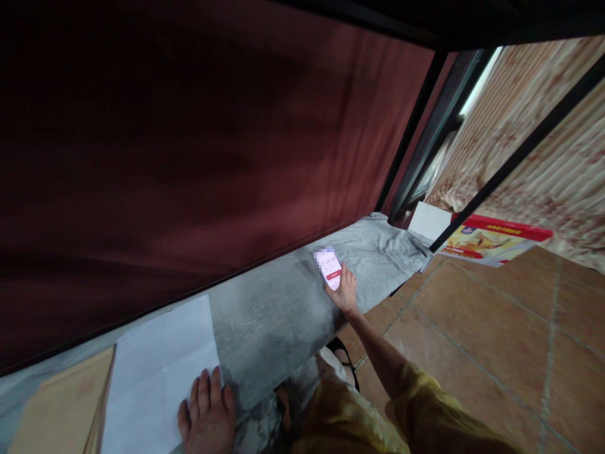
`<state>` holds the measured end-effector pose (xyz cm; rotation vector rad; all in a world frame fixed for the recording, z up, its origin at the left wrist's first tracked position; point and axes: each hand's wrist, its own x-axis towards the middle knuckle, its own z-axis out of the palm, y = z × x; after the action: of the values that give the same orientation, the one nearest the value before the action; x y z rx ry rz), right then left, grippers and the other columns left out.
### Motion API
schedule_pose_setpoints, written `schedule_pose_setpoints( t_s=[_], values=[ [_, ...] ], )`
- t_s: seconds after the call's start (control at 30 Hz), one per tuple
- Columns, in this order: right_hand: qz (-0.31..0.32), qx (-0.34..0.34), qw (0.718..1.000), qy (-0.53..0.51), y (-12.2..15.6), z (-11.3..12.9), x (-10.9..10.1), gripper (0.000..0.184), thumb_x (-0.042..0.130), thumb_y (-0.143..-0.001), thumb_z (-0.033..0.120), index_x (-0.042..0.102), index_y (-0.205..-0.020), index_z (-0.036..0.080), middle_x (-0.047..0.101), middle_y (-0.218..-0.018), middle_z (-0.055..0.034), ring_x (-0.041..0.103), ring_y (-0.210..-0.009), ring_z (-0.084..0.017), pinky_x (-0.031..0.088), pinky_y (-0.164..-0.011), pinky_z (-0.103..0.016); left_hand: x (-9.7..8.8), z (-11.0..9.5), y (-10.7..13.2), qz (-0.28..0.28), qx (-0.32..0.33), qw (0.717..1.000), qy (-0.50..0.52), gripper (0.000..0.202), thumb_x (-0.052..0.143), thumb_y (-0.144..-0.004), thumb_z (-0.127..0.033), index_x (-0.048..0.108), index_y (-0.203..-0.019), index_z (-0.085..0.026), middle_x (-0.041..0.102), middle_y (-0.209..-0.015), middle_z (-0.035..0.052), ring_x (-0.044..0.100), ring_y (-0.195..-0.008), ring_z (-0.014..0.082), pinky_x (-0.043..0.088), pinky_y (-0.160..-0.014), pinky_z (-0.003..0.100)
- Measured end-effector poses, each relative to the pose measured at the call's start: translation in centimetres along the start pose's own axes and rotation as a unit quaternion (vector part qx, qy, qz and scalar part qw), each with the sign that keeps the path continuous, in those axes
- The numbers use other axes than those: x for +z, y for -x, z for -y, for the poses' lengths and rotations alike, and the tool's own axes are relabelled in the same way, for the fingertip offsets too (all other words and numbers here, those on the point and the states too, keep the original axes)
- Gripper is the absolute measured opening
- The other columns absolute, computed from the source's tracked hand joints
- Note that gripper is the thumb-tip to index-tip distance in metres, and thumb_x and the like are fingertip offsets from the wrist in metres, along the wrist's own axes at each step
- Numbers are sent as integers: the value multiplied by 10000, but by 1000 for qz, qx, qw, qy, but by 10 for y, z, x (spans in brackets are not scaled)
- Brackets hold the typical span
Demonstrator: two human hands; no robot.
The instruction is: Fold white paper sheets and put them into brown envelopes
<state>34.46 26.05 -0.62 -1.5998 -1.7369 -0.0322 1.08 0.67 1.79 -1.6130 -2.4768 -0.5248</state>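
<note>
From above, the head camera looks forward and down, nearer the left hand [208,413] than the right hand [345,292].

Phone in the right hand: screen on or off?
On: the phone glows in the right hand, showing a pale page with a red bar. Its upper part is pixelated, so I cannot read that.

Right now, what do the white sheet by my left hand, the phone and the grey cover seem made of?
White sheet: probably paper, matte, with faint creases and a crisp edge. Phone: likely smooth glass in front, given the lit screen; back hidden. Grey cover: apparently matte, soft fabric, as it wrinkles and drapes.
</note>
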Motion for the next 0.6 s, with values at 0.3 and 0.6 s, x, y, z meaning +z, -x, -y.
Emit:
schedule_pose_setpoints(
  t_s=[0.3,0.6],
  values=[
    [3,9,1000,16,-1,-2,2,898,568,-864,529,216,-1570,100,513,-1388,-226,499,-1187,-382,405,-990,-541,5,9,-1,22,5,1000,-15,547,238,-1015,-310,480,-1462,-108,459,-1548,161,280,-1511,248,194,-1226,490],
    [20,50,997,56,-1,-16,4,888,597,-825,497,286,-1545,80,581,-1267,-229,534,-1119,-383,406,-959,-525,-19,3,-9,9,38,998,-41,521,328,-1017,-349,488,-1469,-145,433,-1569,170,273,-1510,314,95,-1223,606]
  ],
)
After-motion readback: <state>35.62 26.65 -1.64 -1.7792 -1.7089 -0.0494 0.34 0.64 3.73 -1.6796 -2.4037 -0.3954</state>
